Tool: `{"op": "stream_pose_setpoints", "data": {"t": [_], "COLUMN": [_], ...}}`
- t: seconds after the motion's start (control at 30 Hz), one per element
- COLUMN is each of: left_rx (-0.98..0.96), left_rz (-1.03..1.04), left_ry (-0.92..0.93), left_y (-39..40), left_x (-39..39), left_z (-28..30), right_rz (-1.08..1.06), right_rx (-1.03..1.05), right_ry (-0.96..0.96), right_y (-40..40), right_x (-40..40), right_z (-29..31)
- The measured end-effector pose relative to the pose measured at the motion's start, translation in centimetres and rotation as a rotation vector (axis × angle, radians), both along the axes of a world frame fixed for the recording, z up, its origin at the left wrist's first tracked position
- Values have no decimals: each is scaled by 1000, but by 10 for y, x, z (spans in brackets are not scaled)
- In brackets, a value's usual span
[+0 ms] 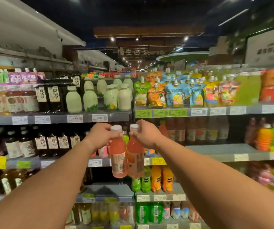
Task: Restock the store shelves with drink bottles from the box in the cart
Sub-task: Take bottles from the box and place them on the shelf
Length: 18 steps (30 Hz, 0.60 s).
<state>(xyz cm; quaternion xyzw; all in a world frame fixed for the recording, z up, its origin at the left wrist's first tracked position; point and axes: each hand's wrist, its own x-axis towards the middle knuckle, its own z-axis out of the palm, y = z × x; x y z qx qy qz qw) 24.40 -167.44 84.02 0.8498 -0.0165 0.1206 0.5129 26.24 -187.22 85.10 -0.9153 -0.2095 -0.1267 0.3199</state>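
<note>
Holding two pink drink bottles up before the shelves, we grip each by its neck, just under the white cap. Our left hand [102,136] has its fingers closed around the neck of the left pink bottle [118,156], and our right hand [145,135] has its fingers clamped the same way on the right pink bottle [135,158]. Both bottles hang down from our fingers, full of pink liquid, their sides touching or nearly so; the left one tilts slightly.

Above our fingertips runs a grey shelf edge [58,119] with white price tags, and on it stand pale green milk-style bottles [90,100] with fruit pieces at the bottom. Up and to the right of our right fingers, colourful spouted pouches [176,95] crowd the next shelf. Below the hanging bottles, green and orange juice bottles [156,179] stand in a row. Left of our left wrist, dark bottles [52,144] with cream labels fill the shelf. Right of our right forearm, a stretch of grey shelf [224,150] lies bare.
</note>
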Motion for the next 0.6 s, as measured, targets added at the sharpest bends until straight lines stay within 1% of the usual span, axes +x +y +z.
{"op": "stream_pose_setpoints", "data": {"t": [0.17,0.33,0.5,0.6], "left_rx": [15,23,81,94], "left_rz": [-37,-77,-107,-132], "left_ry": [-26,16,-53,-51], "left_y": [-84,-148,-196,-219], "left_x": [11,27,52,70], "left_z": [-18,-29,-27,-26], "right_rz": [-81,-168,-276,-337], "right_rx": [-10,13,65,99], "right_ry": [21,67,78,55], "right_y": [-83,-151,-200,-219], "right_x": [-3,2,17,32], "right_z": [-17,-35,-43,-42]}}
